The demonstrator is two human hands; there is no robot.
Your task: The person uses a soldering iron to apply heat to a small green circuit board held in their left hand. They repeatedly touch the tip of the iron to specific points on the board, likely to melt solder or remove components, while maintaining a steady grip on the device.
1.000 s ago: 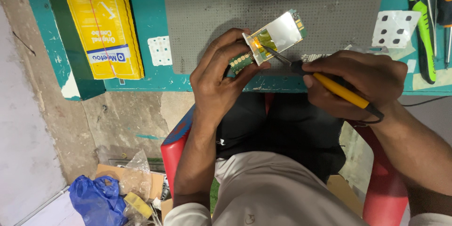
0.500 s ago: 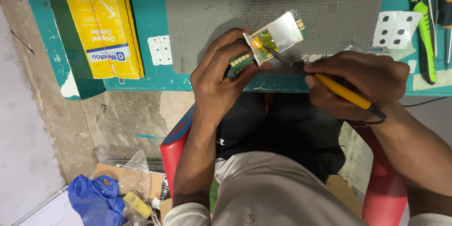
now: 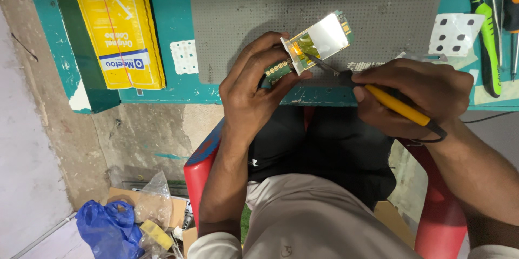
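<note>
Lower centre: left hand pinches a small display module at the bench edge. Right hand grips a yellow-handled soldering iron, tip on the module's glowing ribbon joint; soldering appears underway, unfinished. Beyond: grey mat, yellow box.

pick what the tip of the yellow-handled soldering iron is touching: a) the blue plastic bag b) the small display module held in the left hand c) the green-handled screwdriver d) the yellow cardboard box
b: the right hand holds the yellow-handled soldering iron with its tip on the small display module with a green circuit strip, which the left hand grips over the grey perforated mat.
</note>
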